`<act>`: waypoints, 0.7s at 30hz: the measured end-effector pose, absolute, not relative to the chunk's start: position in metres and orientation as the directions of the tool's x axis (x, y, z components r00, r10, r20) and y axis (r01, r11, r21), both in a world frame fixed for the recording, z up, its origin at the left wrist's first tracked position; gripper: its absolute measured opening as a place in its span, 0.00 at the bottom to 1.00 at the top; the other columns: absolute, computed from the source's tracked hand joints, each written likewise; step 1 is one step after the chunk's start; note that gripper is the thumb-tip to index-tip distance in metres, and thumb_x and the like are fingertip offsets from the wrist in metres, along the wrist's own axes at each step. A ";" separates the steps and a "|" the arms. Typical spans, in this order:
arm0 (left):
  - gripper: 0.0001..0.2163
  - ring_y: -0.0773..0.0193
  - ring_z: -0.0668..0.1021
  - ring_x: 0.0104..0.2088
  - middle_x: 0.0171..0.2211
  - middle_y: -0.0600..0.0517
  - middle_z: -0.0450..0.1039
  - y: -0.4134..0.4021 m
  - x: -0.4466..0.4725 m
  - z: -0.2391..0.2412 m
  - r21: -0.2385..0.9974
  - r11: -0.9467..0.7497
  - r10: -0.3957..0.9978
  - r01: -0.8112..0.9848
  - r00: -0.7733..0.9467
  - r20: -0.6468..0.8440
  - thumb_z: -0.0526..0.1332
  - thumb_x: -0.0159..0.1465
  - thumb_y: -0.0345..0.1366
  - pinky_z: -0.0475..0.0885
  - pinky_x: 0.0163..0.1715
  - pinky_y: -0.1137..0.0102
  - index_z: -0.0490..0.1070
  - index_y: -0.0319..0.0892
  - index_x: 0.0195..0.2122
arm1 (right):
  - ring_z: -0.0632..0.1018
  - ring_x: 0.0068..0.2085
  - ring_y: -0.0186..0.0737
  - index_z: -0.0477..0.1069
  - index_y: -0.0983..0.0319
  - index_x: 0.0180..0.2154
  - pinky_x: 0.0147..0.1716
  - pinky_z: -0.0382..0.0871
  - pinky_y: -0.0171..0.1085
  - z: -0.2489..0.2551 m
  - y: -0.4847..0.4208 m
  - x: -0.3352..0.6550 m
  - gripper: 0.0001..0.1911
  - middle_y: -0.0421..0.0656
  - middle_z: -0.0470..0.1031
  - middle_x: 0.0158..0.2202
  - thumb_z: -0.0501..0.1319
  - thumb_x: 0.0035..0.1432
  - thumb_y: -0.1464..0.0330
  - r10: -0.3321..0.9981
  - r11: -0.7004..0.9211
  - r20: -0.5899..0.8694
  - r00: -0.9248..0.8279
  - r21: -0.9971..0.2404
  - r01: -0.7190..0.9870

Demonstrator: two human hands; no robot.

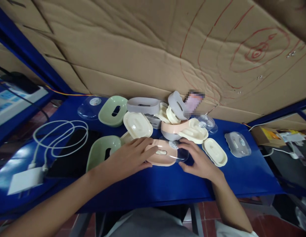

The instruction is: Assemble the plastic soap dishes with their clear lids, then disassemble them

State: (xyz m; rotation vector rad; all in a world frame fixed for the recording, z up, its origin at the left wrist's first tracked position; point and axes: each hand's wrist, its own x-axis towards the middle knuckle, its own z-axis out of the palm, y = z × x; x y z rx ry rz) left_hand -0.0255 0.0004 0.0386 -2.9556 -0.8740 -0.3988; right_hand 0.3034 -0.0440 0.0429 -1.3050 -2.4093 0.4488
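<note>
A peach oval soap dish [165, 160] lies in front of me on the blue table, a cream piece showing in its slot. My left hand [133, 154] grips its left end, thumb along the near side. Over the dish's right part lies a clear plastic lid [182, 154] with a round sticker, sticking out past the right end. My right hand [196, 159] holds that lid between thumb and fingers. Whether the lid sits on the rim or just above it, I cannot tell. Left of my left hand stands a green soap dish [97, 151], partly covered by the hand.
Behind are another green dish [110, 115], a grey dish [143, 106], cream trays [138, 125] and a peach-and-grey stack [170, 130]. A cream tray [214, 152] and clear lid [238, 144] lie right. A white charger [25, 180] with coiled cable lies left; cardboard [118, 49] stands behind.
</note>
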 end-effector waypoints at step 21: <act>0.32 0.50 0.79 0.61 0.67 0.39 0.66 0.003 -0.028 0.023 0.302 -0.773 0.628 0.558 0.741 0.237 0.68 0.71 0.41 0.79 0.54 0.63 0.56 0.44 0.71 | 0.55 0.78 0.46 0.54 0.56 0.75 0.73 0.61 0.53 0.019 -0.044 0.275 0.30 0.51 0.52 0.78 0.56 0.77 0.66 0.696 0.710 0.161 -0.699 -0.294 0.640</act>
